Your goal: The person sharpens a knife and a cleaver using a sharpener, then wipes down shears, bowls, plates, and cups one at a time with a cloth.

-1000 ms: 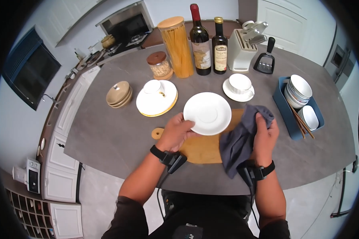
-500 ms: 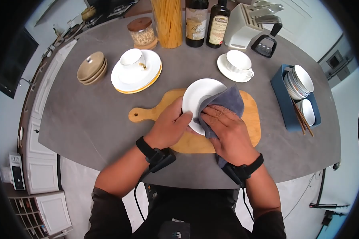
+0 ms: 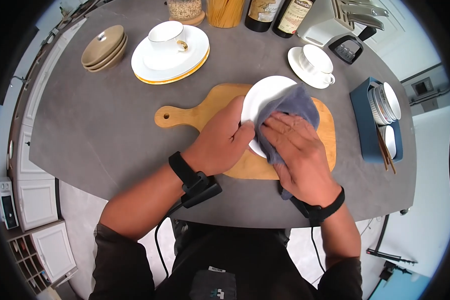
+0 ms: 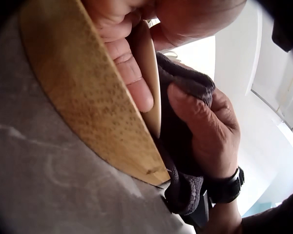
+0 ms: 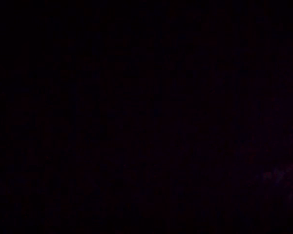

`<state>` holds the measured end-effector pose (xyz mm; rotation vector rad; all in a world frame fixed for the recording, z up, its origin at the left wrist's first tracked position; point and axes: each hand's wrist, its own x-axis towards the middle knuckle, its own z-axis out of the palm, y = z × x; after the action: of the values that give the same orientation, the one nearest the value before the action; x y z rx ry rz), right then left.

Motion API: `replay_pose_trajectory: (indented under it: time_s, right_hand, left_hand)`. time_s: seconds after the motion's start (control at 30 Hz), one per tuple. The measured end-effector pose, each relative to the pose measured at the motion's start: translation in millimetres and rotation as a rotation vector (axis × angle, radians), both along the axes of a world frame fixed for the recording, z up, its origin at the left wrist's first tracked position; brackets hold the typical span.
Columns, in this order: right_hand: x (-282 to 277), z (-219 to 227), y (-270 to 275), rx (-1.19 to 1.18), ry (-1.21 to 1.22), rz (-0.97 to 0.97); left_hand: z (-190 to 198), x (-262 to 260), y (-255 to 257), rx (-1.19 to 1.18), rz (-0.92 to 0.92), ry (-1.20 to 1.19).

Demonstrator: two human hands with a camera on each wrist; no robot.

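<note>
My left hand (image 3: 219,137) grips a white saucer (image 3: 259,94) by its left edge, thumb on top and fingers beneath. The saucer is over the wooden cutting board (image 3: 228,94); in the left wrist view its thin edge (image 4: 153,83) shows close above the board (image 4: 95,92). My right hand (image 3: 301,155) presses a grey-blue cloth (image 3: 296,102) onto the saucer's right half, covering much of its face. In the left wrist view the right thumb (image 4: 188,105) pinches the cloth's fold (image 4: 193,83). The right wrist view is almost wholly black.
Back left are stacked beige bowls (image 3: 103,46) and plates (image 3: 195,52) bearing a white cup (image 3: 165,34). Another cup (image 3: 315,59) on a saucer stands back right, near a knife block (image 3: 325,22) and bottles (image 3: 293,17). A blue bin (image 3: 361,107) with bowls and chopsticks sits right.
My right hand has brought the cloth from the saucer's right side onto its face and kept it there. The left hand still holds the saucer. The head view has tilted downward.
</note>
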<state>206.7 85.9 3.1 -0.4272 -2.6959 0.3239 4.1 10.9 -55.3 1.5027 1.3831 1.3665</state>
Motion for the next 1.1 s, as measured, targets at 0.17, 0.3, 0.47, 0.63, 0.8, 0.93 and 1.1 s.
replay_pose_trajectory:
  time_s: [0.17, 0.3, 0.47, 0.63, 0.8, 0.93, 1.1]
  right_hand:
    - [22.7, 7.6, 4.2, 0.095, -0.137, -0.013]
    - [4.3, 1.9, 12.7, 0.216, -0.093, -0.095]
    - [-6.9, 0.9, 8.2, 0.201, -0.08, 0.062]
    - [-12.5, 5.0, 11.6, 0.236, -0.096, 0.073]
    - [-12.1, -5.4, 17.1, 0.351, -0.081, -0.122]
    - [-17.7, -1.4, 6.8, 0.289, -0.11, -0.218]
    - [-23.8, -8.3, 10.0, 0.207, 0.011, -0.119]
  left_hand:
    - [3.5, 0.7, -1.9, -0.116, -0.005, -0.065]
    - [0.2, 3.4, -1.1, -0.077, -0.001, -0.088]
    - [-5.8, -0.7, -0.6, -0.112, -0.016, -0.094]
    - [-8.2, 3.9, 0.9, 0.01, 0.017, -0.158]
    - [-7.9, 3.1, -0.5, -0.042, 0.004, -0.197]
    - [-3.3, 4.3, -1.0, -0.028, 0.006, -0.176]
    - [0.1, 1.2, -6.0, -0.067, 0.014, -0.14]
